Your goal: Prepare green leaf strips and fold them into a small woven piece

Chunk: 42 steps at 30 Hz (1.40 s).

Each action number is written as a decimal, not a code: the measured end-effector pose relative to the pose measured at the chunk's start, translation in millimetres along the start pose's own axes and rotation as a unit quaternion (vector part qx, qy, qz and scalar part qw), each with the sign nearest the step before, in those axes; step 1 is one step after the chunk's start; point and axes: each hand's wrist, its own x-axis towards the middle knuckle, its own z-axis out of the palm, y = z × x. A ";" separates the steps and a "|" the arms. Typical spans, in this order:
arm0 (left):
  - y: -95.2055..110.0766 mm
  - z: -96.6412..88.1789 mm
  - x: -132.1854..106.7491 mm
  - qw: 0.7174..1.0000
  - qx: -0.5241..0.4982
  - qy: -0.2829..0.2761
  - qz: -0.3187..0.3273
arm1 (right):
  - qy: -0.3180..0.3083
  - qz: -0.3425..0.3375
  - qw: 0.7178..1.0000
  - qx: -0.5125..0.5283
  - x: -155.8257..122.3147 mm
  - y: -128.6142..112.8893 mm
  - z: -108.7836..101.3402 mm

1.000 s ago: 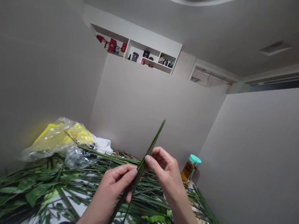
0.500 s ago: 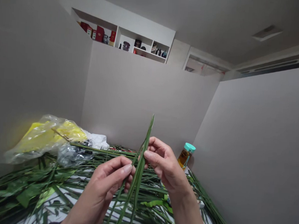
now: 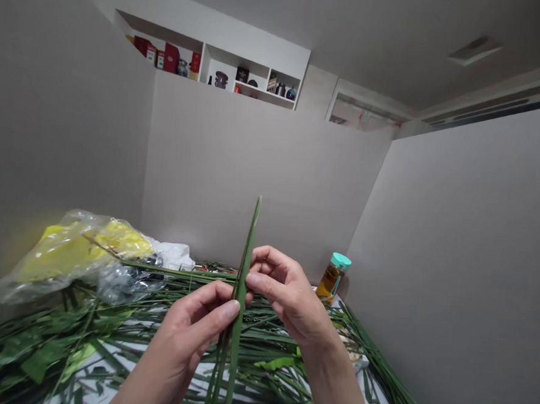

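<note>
Leaf (image 3: pixel 245 255) — long, narrow, green, upright

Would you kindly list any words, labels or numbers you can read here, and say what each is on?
No text can be read.
Red boxes on the wall shelf: markings too small and blurred.
Bottle with teal cap: no legible label.
Leaf strip pinched by left hand and right hand: no writing.

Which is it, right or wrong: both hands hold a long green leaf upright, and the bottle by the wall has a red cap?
Wrong: the head view shows a teal cap on the bottle, not red. The left hand and the right hand do hold the long green leaf upright.
</note>
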 end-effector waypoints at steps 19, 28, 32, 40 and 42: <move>11.6 -21.7 19.1 0.974 -0.124 0.179 0.054 | 0.084 0.074 0.800 -0.589 24.6 152.3 -96.3; 13.2 -25.8 22.8 0.971 -0.130 0.188 0.070 | 0.093 0.069 0.771 -0.626 24.9 152.0 -116.0; 12.9 -27.5 25.3 0.965 -0.127 0.206 0.097 | 0.130 0.029 0.792 -0.596 25.4 137.9 -126.2; 6.9 -34.0 27.1 0.967 -0.115 0.209 0.093 | 0.202 -0.056 0.824 -0.526 26.5 108.3 -134.0; 5.0 -35.5 28.9 0.969 -0.108 0.201 0.096 | 0.205 -0.074 0.831 -0.513 27.1 97.6 -127.7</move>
